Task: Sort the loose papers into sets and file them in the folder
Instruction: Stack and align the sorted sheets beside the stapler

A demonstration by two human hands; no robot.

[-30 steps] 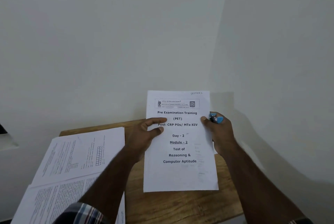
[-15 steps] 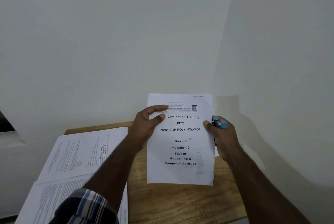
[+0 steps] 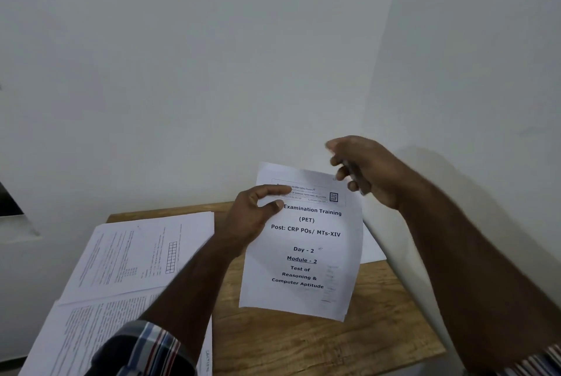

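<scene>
Head view, looking down at a small wooden table [image 3: 318, 345] set against a pale wall. The left hand [image 3: 252, 214] pinches the upper left edge of a printed cover sheet [image 3: 303, 254], thumb on its front, holding it above the table. The right hand [image 3: 364, 169], blurred, is raised beside the sheet's top right corner; its fingers are curled around a thin dark object too blurred to identify. Loose papers [image 3: 136, 260] lie stacked on the table's left side.
</scene>
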